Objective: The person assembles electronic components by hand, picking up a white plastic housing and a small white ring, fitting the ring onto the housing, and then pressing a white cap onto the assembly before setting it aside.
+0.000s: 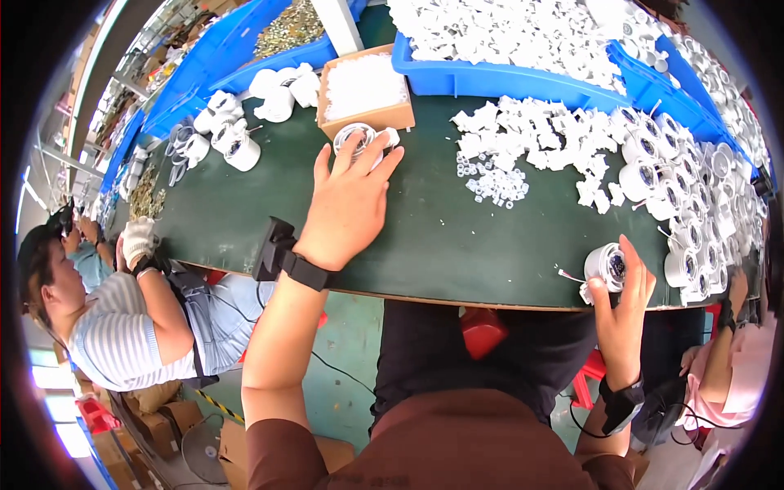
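The left grip (349, 200) lies spread, fingers open, on a white ring part (356, 137) just in front of the cardboard box (363, 90) on the dark green table (425, 237). Well right of the box, at the table's near edge, the right grip (622, 306) is closed round a white lamp housing (606, 265).

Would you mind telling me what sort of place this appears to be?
Probably a factory assembly line: a long green bench, blue bins heaped with small white plastic parts, rows of white round housings, and the right hand holding one housing.
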### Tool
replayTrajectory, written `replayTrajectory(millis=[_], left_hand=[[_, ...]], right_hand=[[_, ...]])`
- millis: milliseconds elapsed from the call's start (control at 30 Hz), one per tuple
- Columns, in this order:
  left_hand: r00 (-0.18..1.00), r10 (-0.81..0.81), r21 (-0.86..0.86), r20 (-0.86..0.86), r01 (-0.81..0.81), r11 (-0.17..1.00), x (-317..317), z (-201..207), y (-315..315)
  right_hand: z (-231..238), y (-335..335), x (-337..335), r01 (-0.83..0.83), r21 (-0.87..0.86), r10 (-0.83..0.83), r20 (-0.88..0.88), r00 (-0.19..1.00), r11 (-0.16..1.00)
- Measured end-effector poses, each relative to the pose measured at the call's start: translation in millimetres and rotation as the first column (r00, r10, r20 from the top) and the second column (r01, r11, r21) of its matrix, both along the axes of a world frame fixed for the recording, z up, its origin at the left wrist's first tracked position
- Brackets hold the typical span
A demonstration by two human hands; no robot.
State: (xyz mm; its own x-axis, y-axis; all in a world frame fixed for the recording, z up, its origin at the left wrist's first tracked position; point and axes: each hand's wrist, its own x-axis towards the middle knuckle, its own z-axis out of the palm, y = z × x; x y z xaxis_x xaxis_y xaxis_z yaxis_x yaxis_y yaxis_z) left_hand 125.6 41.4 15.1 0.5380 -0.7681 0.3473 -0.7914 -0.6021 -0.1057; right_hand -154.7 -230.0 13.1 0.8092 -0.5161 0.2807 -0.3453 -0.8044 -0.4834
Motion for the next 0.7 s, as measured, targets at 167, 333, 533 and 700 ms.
replayTrajectory(millis=[167, 333, 533, 700], left_hand=[[0.992, -0.07, -0.118, -0.102, 0.058, 0.991, 17.4, 5.5, 27.3], [0.982, -0.07, -0.21, -0.178, 0.032, 0.977, 27.0, 4.3, 51.9], [0.945, 0.286, 0.022, 0.157, -0.293, 0.956, 35.0, -11.4, 78.1], [0.992, 0.1, -0.218, -0.082, -0.115, 0.969, -6.5, -7.6, 48.2]], right_hand=[[4.7, 2.3, -1.6, -0.089, 0.102, 0.081, 0.082, 0.993, 0.991], [18.0, -0.6, -3.9, -0.101, 0.325, 0.093, 0.041, 0.995, 0.94], [7.9, -9.4, 0.1, -0.164, 0.388, 0.144, 0.079, 0.986, 0.907], [-1.9, -2.6, 0.8, -0.114, 0.487, 0.06, 0.124, 0.99, 0.866]])
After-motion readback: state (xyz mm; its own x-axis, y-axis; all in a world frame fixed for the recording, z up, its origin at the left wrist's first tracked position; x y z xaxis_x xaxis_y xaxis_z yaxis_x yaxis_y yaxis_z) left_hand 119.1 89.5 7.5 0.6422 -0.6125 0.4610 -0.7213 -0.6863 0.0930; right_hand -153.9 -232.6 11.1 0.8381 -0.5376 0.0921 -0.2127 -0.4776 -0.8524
